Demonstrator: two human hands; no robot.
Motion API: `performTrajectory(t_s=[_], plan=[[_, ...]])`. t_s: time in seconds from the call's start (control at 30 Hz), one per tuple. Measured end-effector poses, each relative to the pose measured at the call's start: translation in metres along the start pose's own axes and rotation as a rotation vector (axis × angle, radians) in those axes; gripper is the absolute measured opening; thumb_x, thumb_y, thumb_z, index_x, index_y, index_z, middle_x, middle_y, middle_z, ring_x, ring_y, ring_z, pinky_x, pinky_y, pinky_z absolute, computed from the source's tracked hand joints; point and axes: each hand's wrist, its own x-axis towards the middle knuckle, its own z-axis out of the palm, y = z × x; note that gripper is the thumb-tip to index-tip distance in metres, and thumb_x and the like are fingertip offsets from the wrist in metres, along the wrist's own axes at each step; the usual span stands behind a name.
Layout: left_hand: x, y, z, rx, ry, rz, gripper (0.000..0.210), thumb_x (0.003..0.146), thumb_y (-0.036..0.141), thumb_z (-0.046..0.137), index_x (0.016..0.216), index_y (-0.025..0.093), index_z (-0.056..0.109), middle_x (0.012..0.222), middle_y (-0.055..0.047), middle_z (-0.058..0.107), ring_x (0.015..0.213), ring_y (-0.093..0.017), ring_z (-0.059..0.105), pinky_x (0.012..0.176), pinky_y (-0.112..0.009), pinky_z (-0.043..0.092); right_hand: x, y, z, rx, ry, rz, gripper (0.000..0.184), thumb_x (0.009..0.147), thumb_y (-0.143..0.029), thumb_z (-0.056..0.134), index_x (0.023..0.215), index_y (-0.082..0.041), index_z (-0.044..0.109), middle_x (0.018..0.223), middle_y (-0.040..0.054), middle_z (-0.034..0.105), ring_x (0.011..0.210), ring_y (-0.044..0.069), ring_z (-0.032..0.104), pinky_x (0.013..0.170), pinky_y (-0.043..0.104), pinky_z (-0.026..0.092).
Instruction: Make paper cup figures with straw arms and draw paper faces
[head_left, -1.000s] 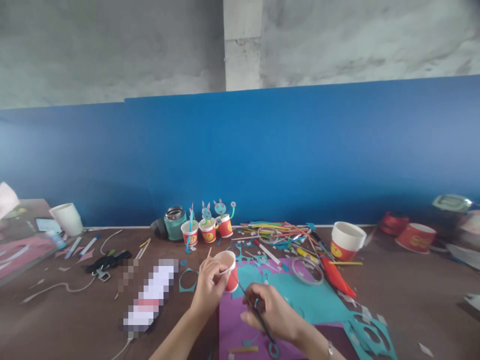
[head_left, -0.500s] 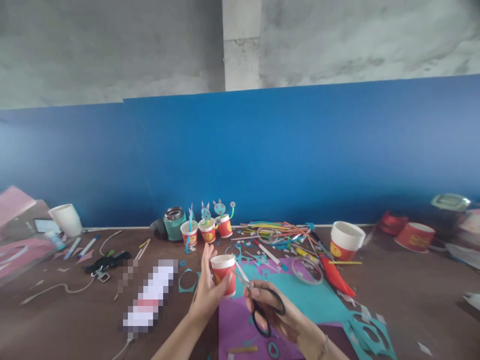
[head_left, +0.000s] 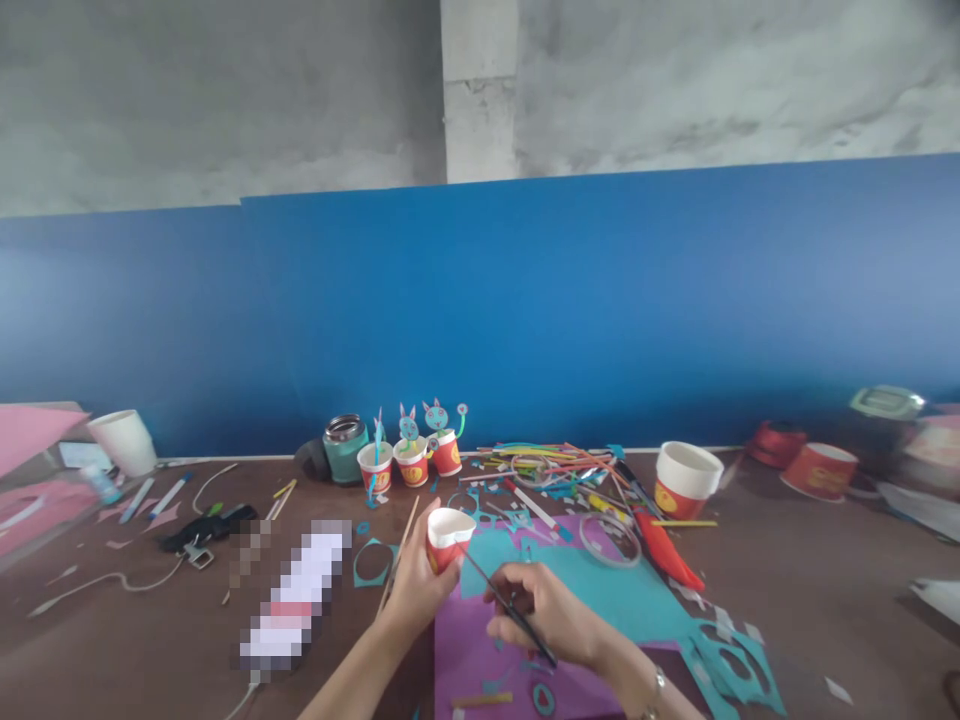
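Note:
A red and white paper cup (head_left: 449,528) is gripped in my left hand (head_left: 420,575), its mouth tipped toward me and its rim pressed out of round. My right hand (head_left: 541,612) holds black-handled scissors (head_left: 517,617), seen edge-on. Their blades point up and left, and the tip meets the cup's near side just below the rim; I cannot tell whether it has pierced the wall. Under my hands lie a purple sheet (head_left: 472,640) and a teal sheet (head_left: 600,590). A cut teal ring (head_left: 543,699) rests on the purple one.
Several decorated cups (head_left: 410,463) and a teal thermos (head_left: 346,455) stand at the back. Coloured pipe cleaners (head_left: 547,462) lie in a heap behind the sheets. To the right are a larger paper cup (head_left: 686,482) and teal scraps (head_left: 731,665). Markers (head_left: 171,495) lie left.
The cup has tipped toward me, and its round rim is now squeezed out of shape. My right hand has turned the scissors edge-on, their tip now against the cup's near side.

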Motion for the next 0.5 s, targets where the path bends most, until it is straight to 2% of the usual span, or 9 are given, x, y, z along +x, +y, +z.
performTrajectory(t_s=[0.1,0.2,0.27,0.4,0.5], plan=[[0.000,0.000,0.000,0.023,-0.011,-0.002,0.066,0.070,0.023,0.063,0.132,0.019,0.039,0.125,-0.012,0.056,0.118,-0.027,0.051,0.100,-0.043,0.039,-0.005,-0.006,-0.001,-0.434,0.150,-0.160,0.018,0.069,-0.024,0.062,0.086,-0.020,0.062,0.073,0.0005,0.063,0.067,0.015,0.057,0.059,0.023,0.040],[0.001,0.000,0.001,-0.007,0.084,-0.040,0.069,0.068,0.026,0.067,0.131,0.017,0.040,0.122,-0.013,0.057,0.117,-0.028,0.052,0.098,-0.042,0.041,-0.008,-0.010,-0.004,-0.726,0.234,-0.216,0.026,0.073,-0.021,0.055,0.097,-0.024,0.063,0.095,0.0037,0.064,0.084,0.019,0.059,0.070,0.026,0.039],[0.002,0.000,0.001,-0.022,0.169,-0.076,0.070,0.067,0.027,0.068,0.130,0.016,0.040,0.120,-0.014,0.058,0.114,-0.027,0.055,0.097,-0.041,0.043,-0.007,-0.007,-0.009,-0.773,0.240,-0.182,0.031,0.072,-0.019,0.053,0.101,-0.026,0.062,0.099,0.0034,0.063,0.089,0.020,0.059,0.073,0.025,0.039],[0.006,0.004,-0.003,-0.012,0.343,-0.157,0.063,0.068,0.033,0.068,0.123,0.016,0.043,0.114,-0.015,0.060,0.102,-0.027,0.061,0.087,-0.042,0.049,0.000,0.011,-0.017,-0.711,0.246,-0.035,0.040,0.068,-0.020,0.058,0.108,-0.023,0.057,0.100,0.0052,0.065,0.091,0.022,0.060,0.073,0.026,0.039],[0.006,0.009,-0.006,-0.075,0.361,-0.174,0.057,0.068,0.036,0.069,0.117,0.017,0.046,0.105,-0.012,0.063,0.093,-0.025,0.064,0.077,-0.038,0.053,0.005,0.023,-0.018,-0.688,0.312,0.091,0.050,0.066,-0.022,0.063,0.114,-0.015,0.052,0.098,0.0095,0.064,0.089,0.025,0.061,0.071,0.028,0.039]])
